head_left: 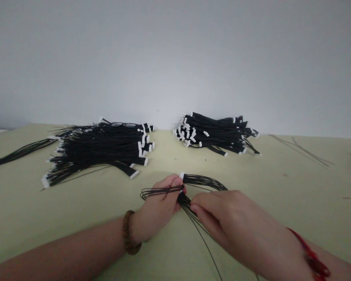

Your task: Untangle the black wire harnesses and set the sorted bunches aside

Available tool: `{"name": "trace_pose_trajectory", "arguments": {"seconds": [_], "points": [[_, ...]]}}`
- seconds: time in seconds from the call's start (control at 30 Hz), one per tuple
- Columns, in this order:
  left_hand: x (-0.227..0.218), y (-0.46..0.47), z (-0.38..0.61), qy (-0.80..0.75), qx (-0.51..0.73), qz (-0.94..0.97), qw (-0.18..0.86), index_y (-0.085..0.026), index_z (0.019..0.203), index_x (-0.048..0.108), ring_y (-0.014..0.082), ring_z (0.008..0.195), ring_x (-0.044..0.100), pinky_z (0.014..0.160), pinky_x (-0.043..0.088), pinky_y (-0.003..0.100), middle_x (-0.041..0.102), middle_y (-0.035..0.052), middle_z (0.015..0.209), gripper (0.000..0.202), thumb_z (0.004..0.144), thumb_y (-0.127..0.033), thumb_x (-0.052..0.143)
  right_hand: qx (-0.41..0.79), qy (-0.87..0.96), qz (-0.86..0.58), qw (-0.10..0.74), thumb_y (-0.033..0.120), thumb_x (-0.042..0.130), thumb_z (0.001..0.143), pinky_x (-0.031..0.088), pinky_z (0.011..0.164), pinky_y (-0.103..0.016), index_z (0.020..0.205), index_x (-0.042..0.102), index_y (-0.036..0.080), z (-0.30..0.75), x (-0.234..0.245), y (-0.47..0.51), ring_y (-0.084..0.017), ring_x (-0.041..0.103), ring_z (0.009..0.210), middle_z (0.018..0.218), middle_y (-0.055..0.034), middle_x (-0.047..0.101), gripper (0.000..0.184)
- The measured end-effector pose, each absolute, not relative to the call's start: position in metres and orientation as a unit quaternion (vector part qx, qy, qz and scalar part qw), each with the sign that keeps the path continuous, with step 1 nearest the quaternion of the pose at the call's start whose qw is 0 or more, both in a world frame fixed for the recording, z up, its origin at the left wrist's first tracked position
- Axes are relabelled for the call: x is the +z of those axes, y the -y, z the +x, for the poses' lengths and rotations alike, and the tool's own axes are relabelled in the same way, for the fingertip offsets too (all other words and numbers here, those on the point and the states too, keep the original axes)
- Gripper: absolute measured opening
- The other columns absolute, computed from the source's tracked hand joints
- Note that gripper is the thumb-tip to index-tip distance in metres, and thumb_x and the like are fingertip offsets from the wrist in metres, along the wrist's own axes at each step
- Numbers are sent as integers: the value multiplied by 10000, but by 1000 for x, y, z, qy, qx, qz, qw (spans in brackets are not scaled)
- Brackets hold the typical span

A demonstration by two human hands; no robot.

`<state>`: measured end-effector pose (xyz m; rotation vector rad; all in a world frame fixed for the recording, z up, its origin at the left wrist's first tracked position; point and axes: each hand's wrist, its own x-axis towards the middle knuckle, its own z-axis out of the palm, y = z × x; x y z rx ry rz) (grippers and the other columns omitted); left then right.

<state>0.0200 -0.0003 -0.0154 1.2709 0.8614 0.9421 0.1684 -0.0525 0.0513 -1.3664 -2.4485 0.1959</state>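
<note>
My left hand [163, 199] is closed around the connector end of a black wire harness [203, 180]. A white connector [181, 176] pokes out above its thumb, and a loop of black wire [158, 191] lies across the back of the hand. Just to the right, my right hand [234, 218] pinches black wires [185, 201] that fan out below the connector. One thin strand [206, 246] trails down toward the bottom edge. The right fingertips partly hide where the wires are gripped.
Against the wall lie two piles of black wire harnesses with white connectors, a left pile [99, 146] and a right pile [219, 130]. Glasses [123, 125] rest on the left pile. Loose thin wires [302, 149] lie on the yellowish table [280, 187] at right.
</note>
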Motion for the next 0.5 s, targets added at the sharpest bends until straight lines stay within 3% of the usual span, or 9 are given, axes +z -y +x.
{"name": "trace_pose_trajectory", "arguments": {"seconds": [0.13,0.2,0.3,0.37,0.43,0.5], "points": [[-12,-2,20,-397,413,538,619,-171,716,459,52,421,308,375,276,165,381,-45,576,231,803,-385,473,458,749,-448,169,128,373,838,378,477,-184,793,583,154,193,75,39,-77,498,514,602,11,563,216],[-11,-3,21,-398,420,528,622,-173,705,459,49,413,296,363,259,160,379,-46,572,221,802,-371,476,574,710,-358,195,138,405,843,421,529,-201,768,581,124,210,81,28,-83,532,572,663,-22,585,192],[-11,-3,22,-396,422,514,633,-173,692,454,47,420,310,374,280,151,380,-47,569,223,804,-365,474,543,723,-316,287,174,522,811,399,535,-198,814,609,134,229,79,11,-78,503,592,667,-13,559,96],[-11,-3,22,-392,422,507,642,-173,697,451,43,421,315,379,290,150,392,-45,583,207,805,-347,472,487,711,-312,399,232,550,803,403,598,-227,764,617,158,234,75,3,-94,496,676,711,-10,541,107],[-11,-4,22,-387,424,508,642,-172,694,448,42,414,308,369,283,150,385,-47,576,201,805,-338,469,464,628,-294,551,296,482,846,402,666,-255,731,596,198,232,77,1,-95,483,739,770,14,519,189],[-12,-4,22,-386,425,518,634,-172,690,451,44,402,295,353,268,149,357,-54,546,199,804,-334,465,459,519,-304,654,293,324,912,389,654,-246,787,576,244,226,84,5,-66,450,674,769,43,491,286]]}}
